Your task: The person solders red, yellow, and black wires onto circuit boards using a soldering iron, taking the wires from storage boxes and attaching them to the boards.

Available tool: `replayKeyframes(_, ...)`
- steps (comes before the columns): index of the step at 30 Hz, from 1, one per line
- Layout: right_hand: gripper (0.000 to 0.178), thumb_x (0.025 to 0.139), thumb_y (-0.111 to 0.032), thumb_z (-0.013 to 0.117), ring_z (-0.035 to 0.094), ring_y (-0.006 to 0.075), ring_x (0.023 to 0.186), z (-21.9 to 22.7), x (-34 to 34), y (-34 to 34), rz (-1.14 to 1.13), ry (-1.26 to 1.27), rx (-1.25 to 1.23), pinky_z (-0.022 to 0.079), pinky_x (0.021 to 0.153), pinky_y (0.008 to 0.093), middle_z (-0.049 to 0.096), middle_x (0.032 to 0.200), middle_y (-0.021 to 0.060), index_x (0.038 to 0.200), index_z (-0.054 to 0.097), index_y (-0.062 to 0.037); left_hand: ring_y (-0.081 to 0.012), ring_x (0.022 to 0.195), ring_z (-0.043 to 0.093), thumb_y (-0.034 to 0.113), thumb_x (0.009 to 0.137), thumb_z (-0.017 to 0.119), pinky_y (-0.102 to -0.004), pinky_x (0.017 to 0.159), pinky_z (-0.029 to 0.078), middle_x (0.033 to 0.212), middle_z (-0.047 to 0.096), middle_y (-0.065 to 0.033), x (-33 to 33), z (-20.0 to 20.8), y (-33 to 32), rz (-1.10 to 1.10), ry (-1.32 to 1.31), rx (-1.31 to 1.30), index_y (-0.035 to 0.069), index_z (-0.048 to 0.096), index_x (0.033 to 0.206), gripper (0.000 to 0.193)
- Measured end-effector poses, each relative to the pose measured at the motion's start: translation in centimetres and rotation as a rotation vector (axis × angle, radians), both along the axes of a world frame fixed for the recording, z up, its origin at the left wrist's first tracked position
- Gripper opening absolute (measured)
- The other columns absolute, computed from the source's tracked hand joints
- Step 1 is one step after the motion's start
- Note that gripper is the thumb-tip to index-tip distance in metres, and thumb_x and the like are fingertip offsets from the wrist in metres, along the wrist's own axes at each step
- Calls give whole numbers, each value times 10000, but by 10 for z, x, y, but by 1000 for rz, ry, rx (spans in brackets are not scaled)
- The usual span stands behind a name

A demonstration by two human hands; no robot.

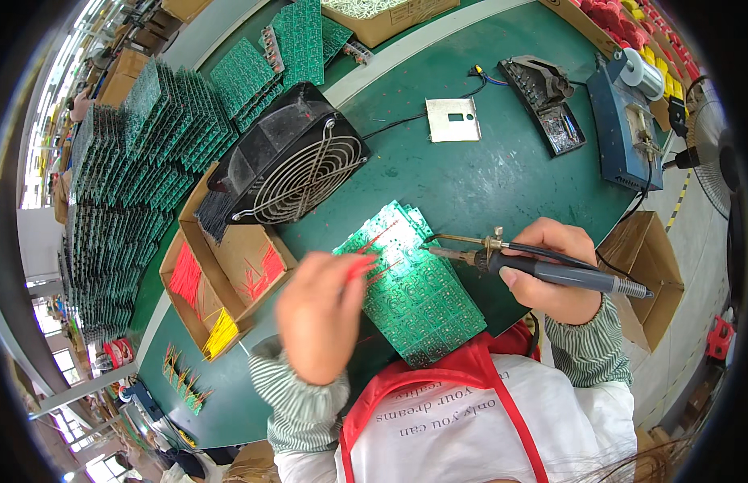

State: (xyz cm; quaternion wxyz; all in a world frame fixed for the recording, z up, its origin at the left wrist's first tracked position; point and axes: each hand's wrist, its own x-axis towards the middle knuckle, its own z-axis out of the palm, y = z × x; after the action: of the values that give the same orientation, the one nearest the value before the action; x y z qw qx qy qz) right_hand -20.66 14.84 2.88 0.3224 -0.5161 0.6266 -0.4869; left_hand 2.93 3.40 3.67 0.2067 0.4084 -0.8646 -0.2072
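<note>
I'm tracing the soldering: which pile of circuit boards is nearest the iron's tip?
The low pile between the left hand and right hand; the tall stacks and other boards lie farther left or beyond the fan.

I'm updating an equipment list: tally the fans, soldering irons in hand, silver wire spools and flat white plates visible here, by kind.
Fans: 2 (black fan, caged fan by the right edge)
Soldering iron: 1, in the right hand
Silver wire spool: 1
White plate: 1
Total: 5
</note>
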Motion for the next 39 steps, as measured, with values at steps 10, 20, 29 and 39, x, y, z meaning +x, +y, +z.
replayKeyframes(10, 188, 693, -113, 719, 581, 107, 543, -4, -4, 1, -26, -22, 37, 447, 514, 244, 621, 641, 57, 789, 608, 4, -236, 635, 584, 72, 770, 706, -303, 566, 450, 764, 595, -121, -28, -36, -1, -64, 43, 211, -22, 636, 840, 137)
replayKeyframes(20, 182, 690, -107, 725, 579, 104, 540, -5, -5, -2, 0, 12, 28, 442, 507, 242, 620, 638, 55, 780, 609, 1, -287, 652, 595, 113, 781, 681, -367, 563, 467, 755, 583, -101, -32, -37, 0, -50, 37, 188, 23, 634, 837, 116)
replayKeyframes(29, 169, 686, -95, 717, 594, 117, 541, 2, -5, 4, -12, 21, 18, 454, 516, 243, 629, 642, 57, 778, 607, -5, -292, 662, 600, 109, 789, 682, -361, 578, 469, 774, 601, -108, -24, -31, 0, -60, 74, 191, 24, 645, 859, 116)
replayKeyframes(39, 165, 676, -91, 728, 570, 125, 489, 1, 13, 13, 142, -35, -26, 422, 459, 257, 589, 591, 51, 759, 607, -17, -273, 637, 601, 42, 777, 684, -339, 598, 479, 751, 632, -123, 43, -1, 29, 141, -55, 109, 12, 664, 850, 82)
